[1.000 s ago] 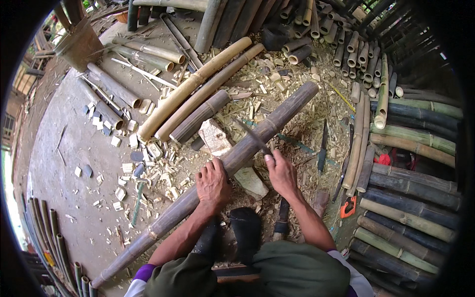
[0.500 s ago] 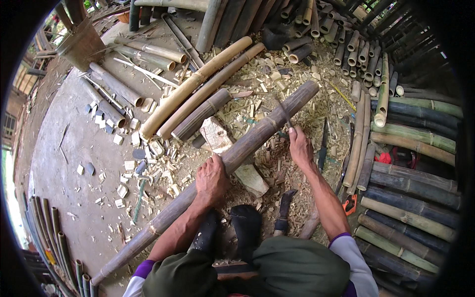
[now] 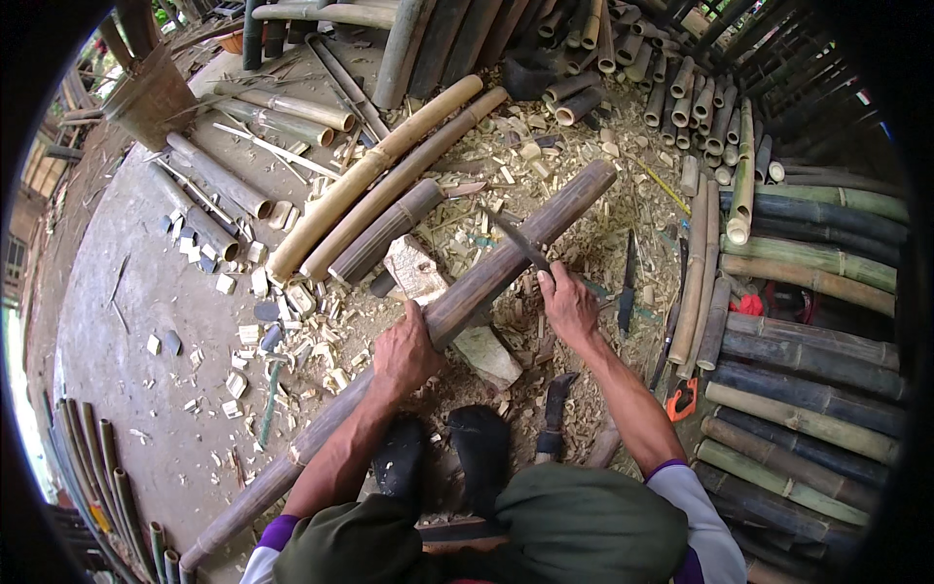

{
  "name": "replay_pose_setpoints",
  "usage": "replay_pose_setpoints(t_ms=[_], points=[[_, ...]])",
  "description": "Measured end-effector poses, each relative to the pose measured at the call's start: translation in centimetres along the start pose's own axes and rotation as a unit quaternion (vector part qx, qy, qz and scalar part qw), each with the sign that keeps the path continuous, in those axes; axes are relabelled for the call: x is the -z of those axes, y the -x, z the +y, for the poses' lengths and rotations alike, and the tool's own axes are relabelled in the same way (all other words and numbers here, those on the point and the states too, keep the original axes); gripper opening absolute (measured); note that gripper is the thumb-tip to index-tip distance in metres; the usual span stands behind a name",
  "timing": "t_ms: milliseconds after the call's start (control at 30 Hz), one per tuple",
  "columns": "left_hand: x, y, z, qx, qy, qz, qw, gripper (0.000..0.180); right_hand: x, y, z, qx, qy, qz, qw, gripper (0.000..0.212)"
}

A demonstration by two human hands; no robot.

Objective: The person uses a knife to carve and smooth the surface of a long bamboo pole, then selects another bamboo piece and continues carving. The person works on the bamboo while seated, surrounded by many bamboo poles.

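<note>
A long brown bamboo pole (image 3: pixel 321 431) runs slantwise from the lower left to the upper middle. My left hand (image 3: pixel 406 352) is wrapped round it near its middle, where a pale wooden block (image 3: pixel 416 270) lies beneath. My right hand (image 3: pixel 569 307) grips a dark-bladed knife (image 3: pixel 519 239), its blade lying across the upper part of the pole and pointing up and left. The knife's handle is mostly hidden in my fist. Below the block, between my feet and right forearm, a curved dark tool (image 3: pixel 555 414) rests on the chips.
Wood chips (image 3: pixel 292 341) litter the concrete floor. Two pale bamboo lengths (image 3: pixel 375 180) lie beyond the block. Stacked bamboo poles (image 3: pixel 798 399) line the right, with an orange-handled tool (image 3: pixel 682 399) beside them. Another long blade (image 3: pixel 628 282) lies right of my right hand. A bucket (image 3: pixel 151 97) stands far left.
My right hand has brought the knife down and left along the pole, and the blade has tilted further left. My left hand stays on the pole. The whole view has shifted slightly.
</note>
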State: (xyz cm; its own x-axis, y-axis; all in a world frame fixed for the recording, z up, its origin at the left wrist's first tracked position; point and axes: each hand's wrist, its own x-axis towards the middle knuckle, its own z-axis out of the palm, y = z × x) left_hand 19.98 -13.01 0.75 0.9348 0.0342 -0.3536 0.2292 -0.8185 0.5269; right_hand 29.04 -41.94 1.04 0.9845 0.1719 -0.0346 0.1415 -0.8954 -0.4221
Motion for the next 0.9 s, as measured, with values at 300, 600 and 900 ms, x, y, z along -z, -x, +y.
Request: replay_pose_setpoints(t_ms=[300, 600, 900], points=[[0.5, 0.0, 0.4, -0.05, -0.02, 0.058, 0.997, 0.07, 0.2, -1.0, 1.5, -0.037, 0.024, 0.004, 0.999, 0.04], [2.5, -0.6, -0.6, -0.039, 0.07, -0.001, 0.997, 0.066, -0.1, -0.6, 0.0, -0.042, -0.019, -0.057, 0.997, 0.042], [3.1, -1.0, -2.3, -0.074, 0.112, -0.023, 0.991, 0.066, -1.7, -0.1, 0.3, 0.07, -0.005, 0.028, 0.997, 0.042]])
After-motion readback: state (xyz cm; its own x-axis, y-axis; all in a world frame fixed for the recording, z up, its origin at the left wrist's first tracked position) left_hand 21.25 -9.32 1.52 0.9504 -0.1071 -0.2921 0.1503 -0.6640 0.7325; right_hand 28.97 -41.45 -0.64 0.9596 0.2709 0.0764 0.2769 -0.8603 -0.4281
